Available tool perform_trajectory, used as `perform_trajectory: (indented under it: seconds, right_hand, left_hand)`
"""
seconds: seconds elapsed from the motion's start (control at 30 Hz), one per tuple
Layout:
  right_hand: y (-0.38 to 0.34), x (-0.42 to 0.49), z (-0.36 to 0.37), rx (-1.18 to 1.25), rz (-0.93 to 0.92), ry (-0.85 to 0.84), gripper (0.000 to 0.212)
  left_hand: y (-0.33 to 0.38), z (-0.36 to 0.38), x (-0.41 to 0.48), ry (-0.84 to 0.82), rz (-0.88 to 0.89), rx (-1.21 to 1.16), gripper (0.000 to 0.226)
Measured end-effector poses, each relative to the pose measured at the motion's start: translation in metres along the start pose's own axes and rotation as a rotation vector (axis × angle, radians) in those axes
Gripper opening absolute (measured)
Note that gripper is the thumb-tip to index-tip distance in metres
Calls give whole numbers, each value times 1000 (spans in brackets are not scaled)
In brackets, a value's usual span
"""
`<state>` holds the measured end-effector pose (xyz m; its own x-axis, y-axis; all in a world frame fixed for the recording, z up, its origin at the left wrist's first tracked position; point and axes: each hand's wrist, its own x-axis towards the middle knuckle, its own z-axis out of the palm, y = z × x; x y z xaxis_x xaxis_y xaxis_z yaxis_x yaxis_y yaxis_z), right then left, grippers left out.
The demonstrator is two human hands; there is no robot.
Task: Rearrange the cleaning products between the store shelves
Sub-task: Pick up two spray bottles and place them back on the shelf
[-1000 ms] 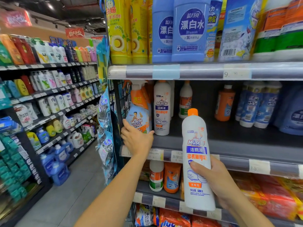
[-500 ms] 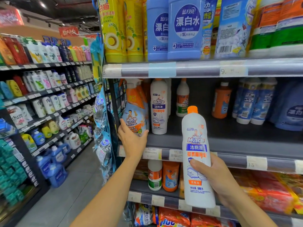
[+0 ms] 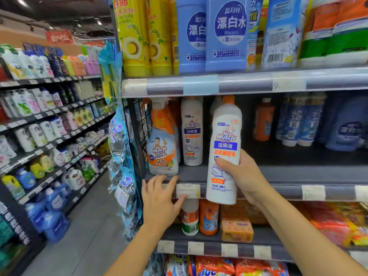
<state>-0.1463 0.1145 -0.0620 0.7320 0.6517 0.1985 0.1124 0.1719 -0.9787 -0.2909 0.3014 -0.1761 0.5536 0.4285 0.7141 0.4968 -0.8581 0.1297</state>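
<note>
At the left end of the middle shelf [image 3: 278,173] stood a spray bottle [image 3: 163,148]. Just below it the left grip [image 3: 159,202] lay open, fingers spread, fingertips touching the shelf's front edge. On the shelf beside the sprayer a white bottle [image 3: 192,132] stood upright. Right of it, before the shelf's edge, the right grip [image 3: 245,176] was wrapped round the lower half of a matching orange-capped cleaner bottle [image 3: 226,136], held nearly upright. Farther right on the shelf stood an orange bottle [image 3: 262,120].

Both forearms raised — left grip [image 3: 159,198] loose, fingers spread; right grip [image 3: 243,176] curled round a white bottle [image 3: 226,136]
</note>
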Motion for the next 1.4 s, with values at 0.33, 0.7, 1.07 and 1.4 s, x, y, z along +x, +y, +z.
perform_trajectory:
  seconds: [0.33,0.7,1.07,1.4]
  right_hand:
    - [-13,45,33,37,0,-86,27]
    - [-1,74,54,-113,-50,-55,38]
    - [22,85,69,-181,1,-10,50]
    - [39,73,57,-541,70,-94,61]
  left_hand:
    - [3,-3,2,-3,-17,-37,62]
    - [5,-9,7,-22,-39,-24,66]
    - [4,-6,5,49,-42,-28,66]
    - [4,-6,6,53,-47,-24,67]
